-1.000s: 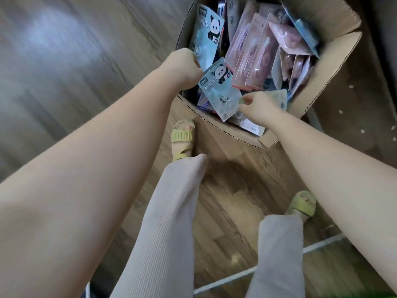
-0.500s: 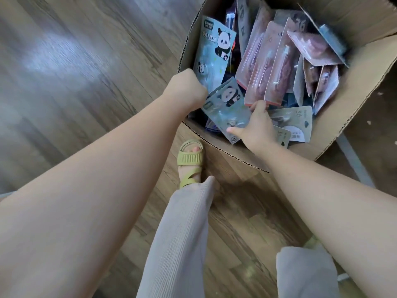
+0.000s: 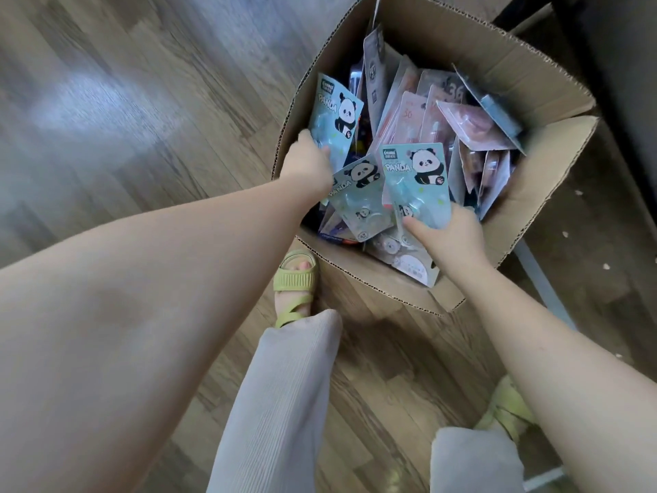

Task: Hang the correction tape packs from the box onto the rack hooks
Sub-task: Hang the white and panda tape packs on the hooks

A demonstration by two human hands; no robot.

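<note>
Starting at the left, my left hand (image 3: pixel 308 164) sits at the near-left corner of the cardboard box (image 3: pixel 554 151), fingers curled round the bottom edge of an upright blue panda pack (image 3: pixel 336 113) that leans against the box's left wall. I judge that grip is low on the card, so before lifting I would keep the pack upright and draw it straight up, so its top does not snag the packs crowded behind it.

Just to the right, a second panda pack (image 3: pixel 357 195) lies tilted between my two hands; it overlaps the pile below and no hand appears to hold it. I would leave it until a hand is free.

Further right, my right hand (image 3: pixel 448 233) pinches a third panda pack (image 3: pixel 416 179) by its lower edge, thumb across the front, the card raised above the heap. The hang hole at its top I cannot make out, so I would turn the card to find it before going to the rack, which is not in view.

The pink packs (image 3: pixel 419 119) fill the right side of the box, standing loosely on edge. The packs are slippery-looking, so I'd carry just these two.
</note>
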